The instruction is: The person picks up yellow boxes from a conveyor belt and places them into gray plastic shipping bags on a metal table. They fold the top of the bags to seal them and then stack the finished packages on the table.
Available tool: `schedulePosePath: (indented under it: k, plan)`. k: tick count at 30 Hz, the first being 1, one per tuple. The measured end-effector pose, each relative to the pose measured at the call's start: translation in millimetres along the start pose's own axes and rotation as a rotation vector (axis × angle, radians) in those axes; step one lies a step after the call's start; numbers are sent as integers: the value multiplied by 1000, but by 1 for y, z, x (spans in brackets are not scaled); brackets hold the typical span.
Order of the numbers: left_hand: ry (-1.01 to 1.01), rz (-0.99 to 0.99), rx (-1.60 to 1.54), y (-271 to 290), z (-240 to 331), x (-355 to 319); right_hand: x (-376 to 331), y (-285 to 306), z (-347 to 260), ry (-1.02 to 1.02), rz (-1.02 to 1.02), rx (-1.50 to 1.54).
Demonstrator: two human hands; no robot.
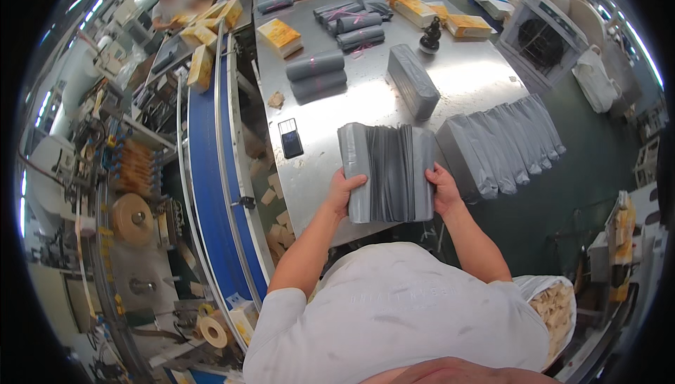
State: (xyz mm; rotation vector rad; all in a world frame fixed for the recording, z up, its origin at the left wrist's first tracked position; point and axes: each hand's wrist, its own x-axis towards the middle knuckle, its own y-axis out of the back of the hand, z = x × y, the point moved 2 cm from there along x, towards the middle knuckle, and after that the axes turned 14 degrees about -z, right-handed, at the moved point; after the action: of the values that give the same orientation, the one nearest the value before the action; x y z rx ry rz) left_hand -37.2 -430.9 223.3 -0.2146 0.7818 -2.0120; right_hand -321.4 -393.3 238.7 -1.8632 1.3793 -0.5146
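Note:
Between my two hands I hold a thick stack of grey plastic bags [388, 173] at the near edge of the metal table. My left hand [344, 191] grips its left side, thumb on top. On the opposite side my right hand [444, 186] is closed round the edge. The middle of the stack is fanned into many thin dark layers. Just beyond it a grey plastic-wrapped block [413, 80] stands on the table. To the right of my right hand lies a row of grey filled bags [499, 146], leaning on one another. The undersides of my fingers are hidden.
On the metal table [365, 106] are a phone [290, 139], grey rolls [316, 75] with pink ties, yellow-white packs [280, 37] and a dark figurine [430, 35]. A blue conveyor [204, 131] runs along the left. At right stand a fan unit [540, 41] and a sack of scraps [552, 314]. Other people work far left.

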Motion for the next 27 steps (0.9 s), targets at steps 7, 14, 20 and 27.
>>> schedulePosePath:
  k: [7,14,20,27]
  plan:
    - [33,-111,147,-38,45,-5,5,7,45,-116,3,94]
    - [94,-192,-176,-28,40,0,4,-11,51,-263,93,176]
    - [78,-226,-214,-13,33,3,4,-17,43,-226,50,170]
    - [73,4,212,-42,63,2,8,-6,59,-236,65,81]
